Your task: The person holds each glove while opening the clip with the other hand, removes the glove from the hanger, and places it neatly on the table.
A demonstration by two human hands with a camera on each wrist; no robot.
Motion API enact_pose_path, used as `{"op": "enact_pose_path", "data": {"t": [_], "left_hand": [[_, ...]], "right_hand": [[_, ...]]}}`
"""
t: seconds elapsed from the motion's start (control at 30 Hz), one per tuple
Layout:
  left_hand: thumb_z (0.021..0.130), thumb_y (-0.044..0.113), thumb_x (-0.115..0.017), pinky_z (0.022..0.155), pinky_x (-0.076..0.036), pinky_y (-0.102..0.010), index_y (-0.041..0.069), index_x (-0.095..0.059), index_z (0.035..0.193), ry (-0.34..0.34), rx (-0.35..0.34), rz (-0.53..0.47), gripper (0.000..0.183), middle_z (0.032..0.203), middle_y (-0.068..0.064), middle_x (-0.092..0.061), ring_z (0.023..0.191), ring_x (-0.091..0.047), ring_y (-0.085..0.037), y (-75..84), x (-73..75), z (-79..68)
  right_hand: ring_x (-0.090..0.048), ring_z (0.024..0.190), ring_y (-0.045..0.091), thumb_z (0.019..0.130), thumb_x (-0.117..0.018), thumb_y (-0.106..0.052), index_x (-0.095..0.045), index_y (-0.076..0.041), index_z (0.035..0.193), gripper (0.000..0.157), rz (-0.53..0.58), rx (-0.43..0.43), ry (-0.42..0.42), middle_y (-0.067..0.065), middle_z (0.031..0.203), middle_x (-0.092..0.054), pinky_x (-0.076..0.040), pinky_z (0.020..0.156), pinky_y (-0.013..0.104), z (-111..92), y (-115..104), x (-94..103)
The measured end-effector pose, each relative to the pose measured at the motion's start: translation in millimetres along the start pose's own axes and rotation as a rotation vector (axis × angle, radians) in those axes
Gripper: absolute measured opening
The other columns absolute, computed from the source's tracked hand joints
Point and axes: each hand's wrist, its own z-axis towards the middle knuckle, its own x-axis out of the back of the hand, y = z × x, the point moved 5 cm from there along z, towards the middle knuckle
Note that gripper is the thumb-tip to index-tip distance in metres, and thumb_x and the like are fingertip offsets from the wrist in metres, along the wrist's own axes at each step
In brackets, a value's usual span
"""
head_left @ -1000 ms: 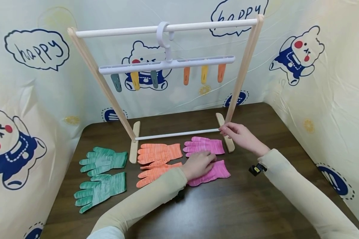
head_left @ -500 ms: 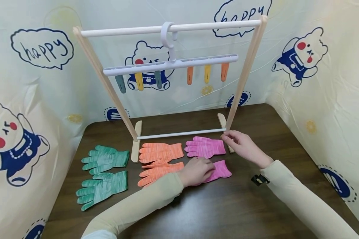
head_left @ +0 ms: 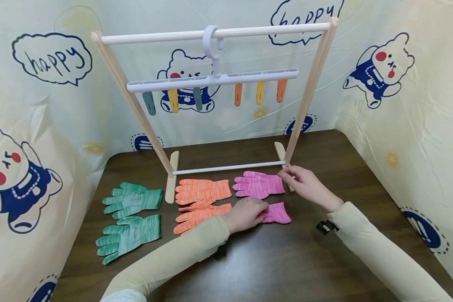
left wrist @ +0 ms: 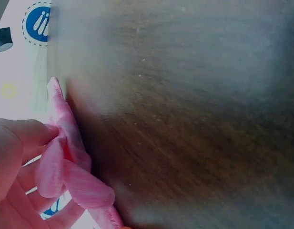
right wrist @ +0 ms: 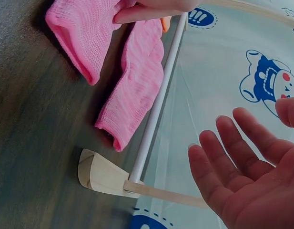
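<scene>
My left hand [head_left: 245, 216] pinches the near pink glove [left wrist: 82, 183] between thumb and fingers. The left wrist view has that glove's fingers bunched up, while its cuff [head_left: 279, 213] sticks out to the right of the hand in the head view. My right hand [head_left: 309, 184] holds nothing; its fingers are spread and loosely bent in the right wrist view. It hovers by the rack's right foot [right wrist: 106, 174], fingertips close to the cuff of the far pink glove [head_left: 258, 184], which lies flat with its fingers to the left.
Left of the pink pair lie two orange gloves [head_left: 201, 191] and two green gloves [head_left: 132, 200]. Behind stands a wooden rack [head_left: 313, 84] with a white bottom rod [head_left: 226, 168]. A white hanger [head_left: 166, 84] with several coloured clips [head_left: 173, 100] hangs from its top bar.
My left hand has moved slightly toward me and gathered the near pink glove, whose fingers are now covered. My right hand has shifted slightly down and right from the rack's foot.
</scene>
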Motion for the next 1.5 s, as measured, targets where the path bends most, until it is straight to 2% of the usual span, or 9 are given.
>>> {"op": "enact_pose_path", "data": {"t": [0.2, 0.33, 0.47, 0.63, 0.77, 1.0, 1.17, 1.37, 1.5], "left_hand": [[0.104, 0.019, -0.066, 0.071, -0.05, -0.021, 0.013, -0.07, 0.098, -0.022, 0.123, -0.269, 0.008, 0.079, 0.009, -0.062, 0.072, -0.057, -0.003, -9.1, 1.0, 3.2], [0.106, 0.015, -0.061, 0.067, -0.048, -0.019, 0.01, -0.071, 0.099, -0.05, 0.171, -0.346, 0.012, 0.076, 0.008, -0.06, 0.067, -0.053, -0.002, -11.3, 0.8, 5.1], [0.105, 0.018, -0.063, 0.07, -0.05, -0.021, 0.012, -0.072, 0.099, -0.072, 0.163, -0.263, 0.012, 0.08, 0.008, -0.064, 0.071, -0.057, -0.004, -7.8, 1.3, 5.4], [0.101, 0.027, -0.07, 0.085, -0.052, -0.026, 0.016, -0.074, 0.104, -0.082, 0.073, -0.04, 0.011, 0.097, 0.005, -0.069, 0.09, -0.064, -0.01, -0.8, -0.7, 3.3], [0.098, 0.03, -0.074, 0.091, -0.051, -0.027, 0.017, -0.073, 0.109, -0.102, 0.031, 0.032, 0.017, 0.111, 0.002, -0.069, 0.101, -0.063, -0.013, 2.6, -3.6, 1.0], [0.102, 0.024, -0.068, 0.103, -0.05, -0.029, 0.015, -0.075, 0.117, -0.082, 0.032, 0.005, 0.018, 0.127, -0.003, -0.071, 0.116, -0.066, -0.017, 3.7, -6.2, 0.7], [0.105, 0.018, -0.063, 0.111, -0.046, -0.032, 0.012, -0.076, 0.121, -0.056, 0.012, -0.022, 0.022, 0.136, -0.007, -0.068, 0.127, -0.063, -0.02, 3.3, -7.4, 1.0], [0.103, 0.016, -0.067, 0.103, -0.051, -0.028, 0.014, -0.078, 0.116, 0.004, -0.007, -0.014, 0.017, 0.123, -0.003, -0.072, 0.116, -0.067, -0.017, -0.5, -8.7, 0.6], [0.102, 0.019, -0.068, 0.094, -0.054, -0.026, 0.014, -0.077, 0.116, 0.062, 0.011, -0.013, 0.016, 0.113, 0.0, -0.072, 0.105, -0.067, -0.014, -4.2, -3.8, -4.2]], "right_hand": [[-0.059, 0.095, 0.026, 0.11, -0.055, -0.027, -0.07, -0.005, 0.123, 0.03, 0.0, -0.001, 0.003, 0.013, 0.115, -0.069, -0.052, 0.078, 0.039, 1, 0, -0.3], [-0.058, 0.094, 0.026, 0.11, -0.055, -0.027, -0.07, -0.005, 0.124, 0.03, 0.011, -0.014, -0.004, 0.013, 0.115, -0.069, -0.052, 0.075, 0.038, 0, 1, -0.5], [-0.057, 0.091, 0.027, 0.109, -0.056, -0.027, -0.07, -0.005, 0.123, 0.03, 0.024, -0.024, -0.017, 0.015, 0.111, -0.067, -0.051, 0.071, 0.036, -1, 2, -1.6], [-0.057, 0.083, 0.026, 0.109, -0.057, -0.026, -0.07, -0.004, 0.121, 0.029, 0.037, -0.02, -0.032, 0.017, 0.101, -0.064, -0.051, 0.068, 0.034, 0, 0, -3.1], [-0.059, 0.086, 0.025, 0.109, -0.056, -0.026, -0.07, -0.003, 0.121, 0.029, 0.031, -0.016, -0.028, 0.016, 0.104, -0.066, -0.053, 0.072, 0.036, 0, -1, -3.4], [-0.065, 0.1, 0.027, 0.109, -0.057, -0.027, -0.071, -0.005, 0.122, 0.03, 0.018, -0.007, -0.038, 0.017, 0.116, -0.069, -0.057, 0.087, 0.044, 0, 1, -7.8], [-0.063, 0.095, 0.026, 0.109, -0.057, -0.028, -0.071, -0.004, 0.123, 0.031, 0.022, -0.024, -0.04, 0.015, 0.108, -0.068, -0.056, 0.084, 0.042, -2, 4, -9.1], [-0.064, 0.097, 0.025, 0.109, -0.055, -0.032, -0.07, -0.005, 0.124, 0.034, 0.03, -0.051, -0.048, 0.013, 0.109, -0.068, -0.057, 0.087, 0.044, -6, 6, -10.9], [-0.064, 0.094, 0.025, 0.109, -0.056, -0.032, -0.07, -0.004, 0.124, 0.034, 0.009, -0.046, -0.006, 0.011, 0.109, -0.069, -0.056, 0.084, 0.041, -9, 6, -10.6]]}}
